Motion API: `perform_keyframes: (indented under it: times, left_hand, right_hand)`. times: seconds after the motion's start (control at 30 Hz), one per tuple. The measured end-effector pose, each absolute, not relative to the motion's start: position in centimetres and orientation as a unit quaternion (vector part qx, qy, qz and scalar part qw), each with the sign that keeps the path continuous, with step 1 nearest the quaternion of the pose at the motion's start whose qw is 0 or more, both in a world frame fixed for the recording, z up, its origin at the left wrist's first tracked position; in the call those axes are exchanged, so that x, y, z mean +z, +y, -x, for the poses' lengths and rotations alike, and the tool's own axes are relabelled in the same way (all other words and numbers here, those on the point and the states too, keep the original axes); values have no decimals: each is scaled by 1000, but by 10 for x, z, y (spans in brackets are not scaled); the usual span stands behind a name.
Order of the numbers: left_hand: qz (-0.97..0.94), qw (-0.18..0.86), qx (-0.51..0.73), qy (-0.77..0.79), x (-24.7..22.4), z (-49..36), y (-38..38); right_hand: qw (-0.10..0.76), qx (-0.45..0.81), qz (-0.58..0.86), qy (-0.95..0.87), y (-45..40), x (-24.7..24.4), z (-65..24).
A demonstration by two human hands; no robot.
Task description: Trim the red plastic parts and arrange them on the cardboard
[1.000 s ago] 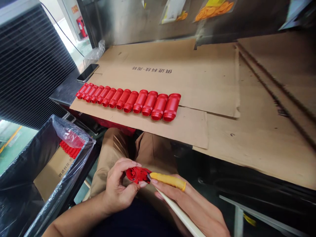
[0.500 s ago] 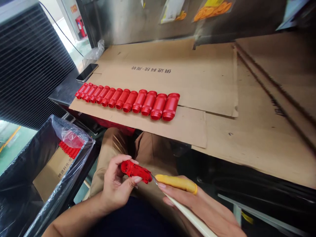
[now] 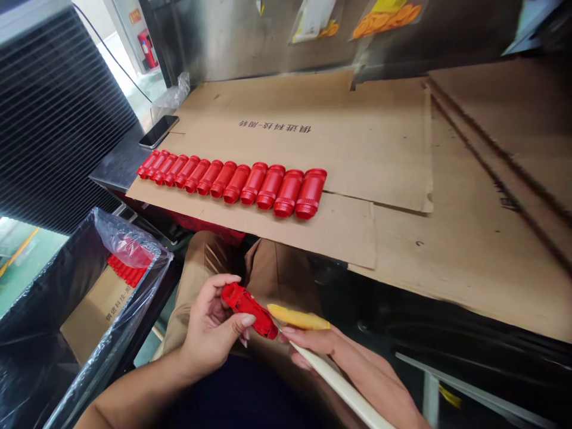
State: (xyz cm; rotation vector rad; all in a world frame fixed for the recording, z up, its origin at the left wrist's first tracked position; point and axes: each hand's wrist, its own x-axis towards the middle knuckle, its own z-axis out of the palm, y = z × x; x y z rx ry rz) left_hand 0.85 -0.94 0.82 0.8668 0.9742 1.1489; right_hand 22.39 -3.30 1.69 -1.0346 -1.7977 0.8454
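Over my lap, my left hand [image 3: 210, 330] grips a red plastic part [image 3: 250, 310] between thumb and fingers. The part is tilted, its lower end toward the right. My right hand [image 3: 339, 357] is closed around a slim tool with a cream handle [image 3: 339, 387] and a thin metal blade. A yellow finger cot [image 3: 299, 317] covers one finger of that hand. The blade tip is at the right end of the red part; the exact contact is hard to make out. A row of several red cylindrical parts [image 3: 269, 186] lies on the cardboard above my knees.
Cardboard sheets [image 3: 366, 143] cover the bench. A phone [image 3: 159, 131] lies at its left end. To my left stands a plastic-lined bin [image 3: 27, 351] with cardboard and red parts [image 3: 129, 271] inside. Bags of orange finger cots [image 3: 386, 21] hang on the metal back panel.
My left hand has turned the red part, so its round open end no longer faces me. My right hand and the tool have shifted slightly left with it.
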Motion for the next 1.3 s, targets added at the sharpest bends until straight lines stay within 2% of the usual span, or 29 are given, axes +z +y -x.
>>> perform_keyframes:
  times: [0.17,0.33,0.57,0.63,0.77,0.83,1.1,1.23,1.3]
  left_hand:
    - [-286,716,452,448,7,-10,0]
    - [-307,714,445,444,8,-10,-2]
    - [-365,693,441,438,12,-8,-6]
    - [-363,699,442,429,12,-8,-6]
    - [-340,727,444,397,8,-8,-4]
    - [-329,738,444,388,5,-7,-4]
    - [-329,722,436,424,9,-9,3]
    - [-337,724,436,415,13,-17,6]
    - [-341,726,443,401,13,-21,6]
  right_hand:
    - [367,338,430,-753,-35,16,-224]
    - [415,360,437,-713,-23,24,-224]
    - [433,530,494,-535,-10,25,-213]
    - [456,495,517,-529,-8,20,-212]
    - [483,247,547,-637,-11,13,-211]
    - [483,196,511,-684,-15,14,-209]
    - [480,141,517,-695,-14,38,-227]
    - [448,197,448,-748,-14,46,-235]
    - [468,223,427,-741,-17,43,-229]
